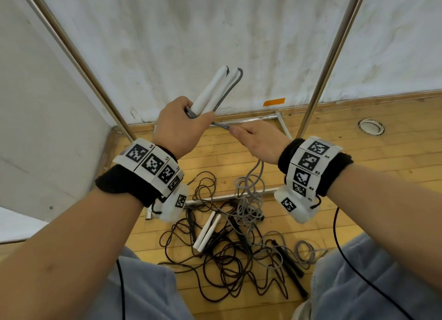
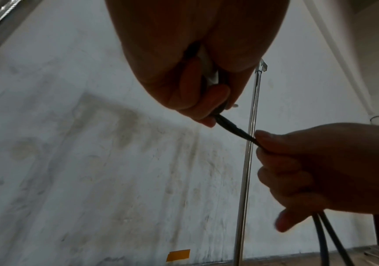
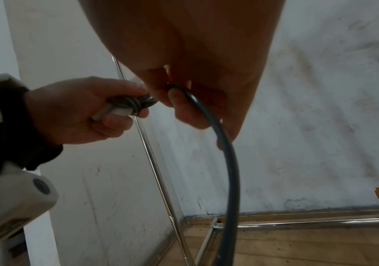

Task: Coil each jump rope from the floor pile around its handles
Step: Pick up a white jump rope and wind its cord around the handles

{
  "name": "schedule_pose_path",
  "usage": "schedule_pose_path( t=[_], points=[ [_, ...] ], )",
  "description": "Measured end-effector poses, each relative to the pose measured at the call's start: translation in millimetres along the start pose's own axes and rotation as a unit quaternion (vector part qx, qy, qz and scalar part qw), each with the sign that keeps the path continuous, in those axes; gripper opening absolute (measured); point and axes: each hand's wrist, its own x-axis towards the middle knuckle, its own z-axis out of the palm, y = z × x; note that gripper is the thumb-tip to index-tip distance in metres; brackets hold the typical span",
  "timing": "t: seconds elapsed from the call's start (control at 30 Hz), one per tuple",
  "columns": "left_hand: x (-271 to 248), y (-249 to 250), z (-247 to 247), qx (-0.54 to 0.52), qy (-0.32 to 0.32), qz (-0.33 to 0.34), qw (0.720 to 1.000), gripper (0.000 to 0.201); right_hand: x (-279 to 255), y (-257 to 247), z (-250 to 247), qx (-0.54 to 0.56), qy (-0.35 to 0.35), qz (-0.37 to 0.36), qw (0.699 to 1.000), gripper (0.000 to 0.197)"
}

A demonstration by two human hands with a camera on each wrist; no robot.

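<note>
My left hand (image 1: 181,123) grips two white jump-rope handles (image 1: 215,90) held together, pointing up and away. Their grey rope (image 1: 221,125) is wound a few turns around the lower handle ends (image 3: 125,106). My right hand (image 1: 253,138) pinches the doubled grey rope just right of the left hand (image 2: 297,162). From the right hand the rope (image 3: 227,162) hangs down to a grey tangle (image 1: 248,195) on the floor. The floor pile (image 1: 229,252) holds dark brown and black ropes, another pair of white handles (image 1: 207,233) and black handles (image 1: 290,267).
A steel rack frames the spot, with slanted poles at left (image 1: 79,59) and right (image 1: 332,54) and base bars (image 1: 251,119) on the wooden floor. A stained white wall (image 1: 191,32) stands close ahead. My knees in grey trousers (image 1: 373,284) flank the pile.
</note>
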Motion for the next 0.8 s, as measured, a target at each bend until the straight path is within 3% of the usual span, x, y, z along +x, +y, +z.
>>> schedule_pose_path(
  t=[0.1,0.27,0.47,0.6,0.7,0.8],
  points=[
    [5.0,-8.7,-1.7,0.040,-0.045,-0.011,0.998,0.030,0.3,-2.7,-5.5,-0.013,0.006,0.005,1.000,0.051],
    [3.4,-24.9,4.9,0.159,-0.126,0.048,0.978,0.024,-1.7,-8.7,-10.1,-0.020,0.006,0.000,1.000,0.053],
    [3.6,-28.2,17.4,0.173,-0.197,0.050,0.964,0.021,-4.8,-14.1,-2.8,0.009,0.027,-0.014,0.999,0.051],
    [-4.6,-27.9,25.0,0.214,-0.260,0.062,0.940,0.024,-5.9,-8.6,-6.5,0.044,0.013,0.006,0.999,0.049],
    [-10.6,-27.1,36.6,0.231,-0.251,0.089,0.936,0.044,-6.2,-11.7,-2.7,0.090,-0.018,0.013,0.996,0.044],
    [-8.4,-26.2,44.5,0.273,-0.233,0.111,0.927,0.037,-8.9,-17.5,0.4,0.099,-0.076,-0.004,0.992,0.037]
  ],
)
